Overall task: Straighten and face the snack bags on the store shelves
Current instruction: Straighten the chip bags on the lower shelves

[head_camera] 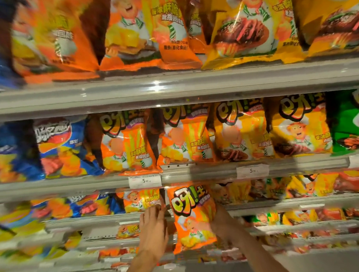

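**Q:** Forearms enter at the bottom edge; what are the hands doing?

**Me:** My right hand (223, 226) holds the orange snack bag (192, 217) from behind its right edge; how the fingers curl there I cannot tell, as the bag hides them. My left hand (154, 226) is spread, fingers straight, tips touching the shelved orange bag (141, 200) on the third shelf (278, 202).

**Q:** How should the held bag go in?

**Me:** I judge it best slid upright into the gap beside its neighbour, front panel outward, bottom seam flush with the shelf lip, while my left hand keeps the neighbour from tipping.

**Q:** Legible writing?

**Me:** Two price tags (144, 180) read "5", smaller digits blurred. An upper orange bag (150, 33) shows "70克" and "膨化食品". The held bag's big logo begins "呀!"; the rest is cut off
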Demonstrator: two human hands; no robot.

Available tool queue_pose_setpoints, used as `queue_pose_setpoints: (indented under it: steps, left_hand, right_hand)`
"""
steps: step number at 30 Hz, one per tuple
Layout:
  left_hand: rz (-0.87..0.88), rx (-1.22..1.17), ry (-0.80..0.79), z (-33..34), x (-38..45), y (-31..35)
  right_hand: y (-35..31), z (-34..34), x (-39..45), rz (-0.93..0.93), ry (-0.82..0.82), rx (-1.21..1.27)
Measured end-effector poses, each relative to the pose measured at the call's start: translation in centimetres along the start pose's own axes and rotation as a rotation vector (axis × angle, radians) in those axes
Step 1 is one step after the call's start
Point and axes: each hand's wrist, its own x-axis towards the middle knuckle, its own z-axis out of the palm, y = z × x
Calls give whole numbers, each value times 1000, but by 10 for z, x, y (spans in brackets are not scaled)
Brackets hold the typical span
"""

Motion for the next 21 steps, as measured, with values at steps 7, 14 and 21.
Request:
queue_pose_setpoints:
  steps: [7,14,21]
  left_hand:
    - [-49,-7,-127,4,-9,-15]
    - [-9,-48,-97,9,-12,-22]
    - [0,-98,-76,10,-13,-22]
  right_hand:
    - [-30,16,52,-19,175,-79]
    - [-43,18,66,-123,326,23]
    - [-26,36,82,-70,256,56]
